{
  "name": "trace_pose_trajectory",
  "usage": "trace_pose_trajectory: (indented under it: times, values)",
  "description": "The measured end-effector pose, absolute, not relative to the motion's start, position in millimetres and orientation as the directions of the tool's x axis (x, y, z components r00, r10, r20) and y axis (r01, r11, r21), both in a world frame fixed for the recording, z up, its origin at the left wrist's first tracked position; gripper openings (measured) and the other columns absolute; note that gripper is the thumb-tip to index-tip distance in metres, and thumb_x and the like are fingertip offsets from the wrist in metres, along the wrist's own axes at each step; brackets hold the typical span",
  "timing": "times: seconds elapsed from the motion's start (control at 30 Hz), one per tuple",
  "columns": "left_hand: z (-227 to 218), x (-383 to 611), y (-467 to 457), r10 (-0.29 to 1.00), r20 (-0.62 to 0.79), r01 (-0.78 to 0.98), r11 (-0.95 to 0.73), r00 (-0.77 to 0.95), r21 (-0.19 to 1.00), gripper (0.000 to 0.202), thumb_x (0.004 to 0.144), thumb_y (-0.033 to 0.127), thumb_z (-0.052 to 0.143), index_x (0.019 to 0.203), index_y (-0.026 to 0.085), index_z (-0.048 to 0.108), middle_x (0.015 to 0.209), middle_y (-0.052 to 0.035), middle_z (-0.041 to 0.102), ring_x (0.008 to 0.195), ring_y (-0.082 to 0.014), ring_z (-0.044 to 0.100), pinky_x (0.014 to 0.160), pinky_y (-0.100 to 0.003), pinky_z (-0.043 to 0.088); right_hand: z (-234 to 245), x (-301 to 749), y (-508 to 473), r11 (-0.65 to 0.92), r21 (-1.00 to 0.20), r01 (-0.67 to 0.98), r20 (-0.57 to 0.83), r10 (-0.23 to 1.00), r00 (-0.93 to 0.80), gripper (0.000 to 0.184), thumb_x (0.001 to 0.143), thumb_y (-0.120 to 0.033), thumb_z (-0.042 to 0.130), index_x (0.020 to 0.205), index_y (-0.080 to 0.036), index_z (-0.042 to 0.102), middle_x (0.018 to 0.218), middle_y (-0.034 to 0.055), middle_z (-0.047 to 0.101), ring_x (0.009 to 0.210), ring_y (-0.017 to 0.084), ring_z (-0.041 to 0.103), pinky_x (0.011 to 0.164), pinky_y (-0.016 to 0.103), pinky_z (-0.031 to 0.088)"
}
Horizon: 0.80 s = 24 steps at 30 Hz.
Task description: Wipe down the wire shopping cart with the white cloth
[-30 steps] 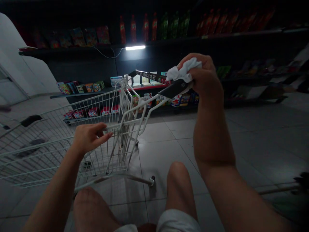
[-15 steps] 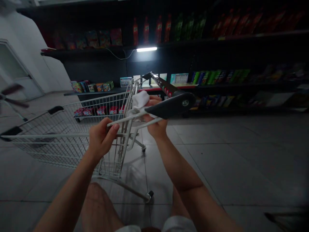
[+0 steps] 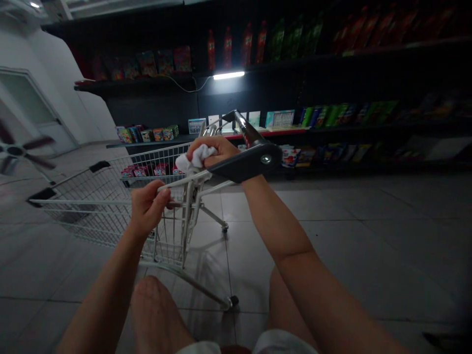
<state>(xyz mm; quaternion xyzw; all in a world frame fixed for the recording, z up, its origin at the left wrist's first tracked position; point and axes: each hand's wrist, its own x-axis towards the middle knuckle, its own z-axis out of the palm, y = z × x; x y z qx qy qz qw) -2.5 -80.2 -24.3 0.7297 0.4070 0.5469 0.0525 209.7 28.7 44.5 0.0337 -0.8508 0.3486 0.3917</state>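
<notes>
One white cloth (image 3: 194, 159) over wire shopping cart (image 3: 99, 221)

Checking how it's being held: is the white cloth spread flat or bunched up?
Bunched up: the white cloth sits in crumpled folds under the right hand, beside the shopping cart's dark handle.

Floor: grey square floor tiles (image 3: 332, 250) below the right-hand fingers (image 3: 208, 146), bearing a white wire shopping cart (image 3: 92, 221).
Shelves: long black shelves (image 3: 280, 73) beyond those fingers, holding red plastic bottles (image 3: 247, 45) and colourful snack packets (image 3: 147, 64).
</notes>
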Motion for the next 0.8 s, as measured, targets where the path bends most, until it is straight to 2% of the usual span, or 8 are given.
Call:
trace_pose_trajectory:
  times: [0.13,0.3,0.4,0.53,0.63,0.73,0.8]
  values:
    - [-21.3,-14.8,-73.4,0.637,0.768,0.512,-0.680,0.060,0.524,0.045,0.091,0.049,0.049,0.059,0.019,0.057,0.050,-0.0010,0.063,0.041,-0.0120,0.057,0.040,-0.023,0.043,41.9,197.2,33.3,0.792,-0.563,-0.239,0.730,0.340,-0.594,0.023,0.076,-0.033,0.060,0.089,-0.014,0.062,0.083,0.0010,0.059,0.076,0.009,0.050,0.069,0.022,0.042]
    - [-18.7,-29.7,-62.0,0.612,0.789,0.453,-0.717,0.046,0.530,0.050,0.091,0.055,0.048,0.057,0.019,0.057,0.047,-0.0006,0.061,0.038,-0.0120,0.055,0.036,-0.023,0.041,34.8,180.8,49.1,0.805,-0.500,-0.320,0.757,0.227,-0.613,0.039,0.076,-0.051,0.061,0.088,-0.014,0.062,0.086,0.0024,0.059,0.079,0.011,0.052,0.077,0.026,0.045]
    - [-17.8,-35.8,-59.3,0.610,0.792,0.448,-0.718,0.036,0.533,0.051,0.090,0.056,0.048,0.056,0.019,0.057,0.047,-0.0009,0.060,0.038,-0.0114,0.055,0.036,-0.022,0.041,32.7,170.3,49.1,0.824,-0.468,-0.320,0.784,0.221,-0.580,0.043,0.078,-0.057,0.056,0.086,-0.015,0.059,0.084,0.0019,0.058,0.079,0.011,0.052,0.078,0.027,0.046]
    - [-19.6,-43.6,-59.9,0.609,0.793,0.410,-0.730,0.027,0.547,0.051,0.087,0.058,0.050,0.056,0.019,0.055,0.046,-0.0003,0.057,0.035,-0.0112,0.052,0.032,-0.021,0.039,28.3,159.0,36.2,0.873,-0.441,-0.210,0.779,0.255,-0.573,0.034,0.080,-0.048,0.059,0.087,-0.015,0.059,0.084,0.0011,0.059,0.081,0.011,0.054,0.078,0.026,0.046]
    - [-20.6,-50.5,-58.7,0.587,0.806,0.347,-0.772,0.071,0.532,0.047,0.081,0.060,0.056,0.058,0.019,0.052,0.046,0.0019,0.054,0.033,-0.0107,0.049,0.029,-0.022,0.035,21.9,149.5,21.1,0.895,-0.425,-0.133,0.808,0.309,-0.501,0.025,0.083,-0.040,0.058,0.090,-0.016,0.059,0.086,0.0013,0.061,0.082,0.012,0.055,0.080,0.028,0.048]
    - [-19.7,-53.4,-59.5,0.461,0.886,0.377,-0.829,0.044,0.412,0.042,0.080,0.062,0.056,0.070,0.021,0.053,0.055,0.0025,0.055,0.043,-0.0113,0.051,0.039,-0.024,0.042,10.5,138.0,7.1,0.904,-0.425,-0.054,0.854,0.380,-0.356,0.020,0.084,-0.035,0.059,0.092,-0.017,0.060,0.091,0.0017,0.063,0.088,0.013,0.056,0.087,0.030,0.049]
    - [-20.6,-51.5,-66.2,0.204,0.978,0.510,-0.837,-0.048,0.200,0.038,0.079,0.060,0.058,0.084,0.023,0.056,0.071,-0.0001,0.059,0.063,-0.0152,0.059,0.058,-0.031,0.051,-1.8,131.2,-1.2,0.899,-0.437,0.011,0.867,0.424,-0.263,0.017,0.084,-0.033,0.060,0.092,-0.019,0.060,0.095,0.0028,0.063,0.096,0.015,0.057,0.093,0.033,0.048]
